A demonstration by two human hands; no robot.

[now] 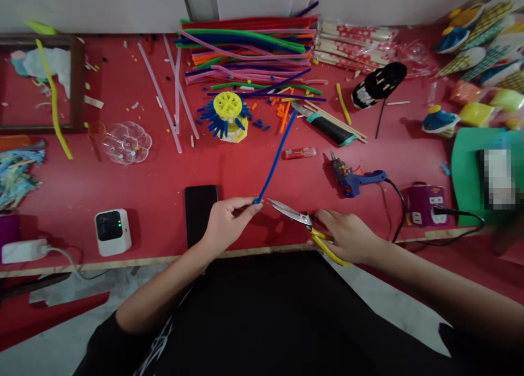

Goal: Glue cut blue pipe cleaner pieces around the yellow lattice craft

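Observation:
Near the table's front edge, my left hand (pixel 228 219) pinches the lower end of a blue pipe cleaner (pixel 278 156) between thumb and fingers. The pipe cleaner slants up and to the right, away from me. My right hand (pixel 347 236) grips yellow-handled scissors (pixel 291 212). Their metal blades point left at the pinched end, a small gap apart from it. Beyond my hands stands a small model (pixel 228 106) with a yellow spoked top and blue pipe-cleaner pieces sticking out around it. Short blue and orange cut bits lie to its right.
A bundle of coloured pipe cleaners (pixel 249 46) lies at the back. To the right are a utility knife (pixel 329 127), a blue glue gun (pixel 354 177) and its cord to a purple power socket (pixel 428 206). A black phone (pixel 200 212) and white device (pixel 112 232) lie left.

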